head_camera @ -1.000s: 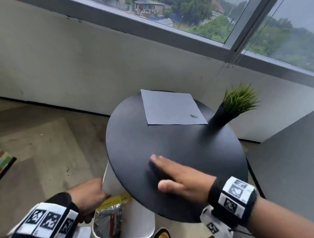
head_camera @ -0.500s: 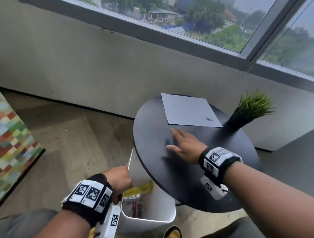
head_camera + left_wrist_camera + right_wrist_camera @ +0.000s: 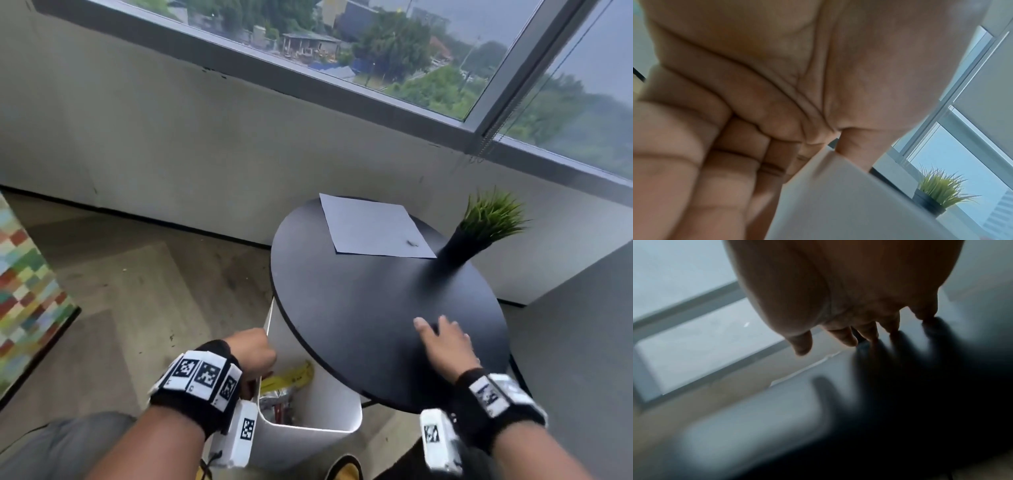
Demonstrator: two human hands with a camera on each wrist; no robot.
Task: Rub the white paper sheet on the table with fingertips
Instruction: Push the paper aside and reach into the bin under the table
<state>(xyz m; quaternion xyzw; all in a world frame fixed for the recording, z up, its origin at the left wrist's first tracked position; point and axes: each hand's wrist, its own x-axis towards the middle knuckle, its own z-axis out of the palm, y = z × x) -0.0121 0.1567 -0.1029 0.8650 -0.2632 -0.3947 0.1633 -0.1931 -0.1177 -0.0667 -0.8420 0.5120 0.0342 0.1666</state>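
The right hand (image 3: 445,346), flat with fingers spread on the round matte-black table (image 3: 359,315), now sits low in the lower right of the head view, pulled back from just under the white paper sheet (image 3: 373,228) half a second ago. The sheet lies untouched at the table's far edge, right of centre. Rubbing has not begun. The left hand (image 3: 251,353) stays curled, pinching the rim of a white plastic bin (image 3: 308,407).

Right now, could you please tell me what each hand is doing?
Left hand: grips the rim of the white bin.
Right hand: open, fingers flat on the black table, holding nothing.
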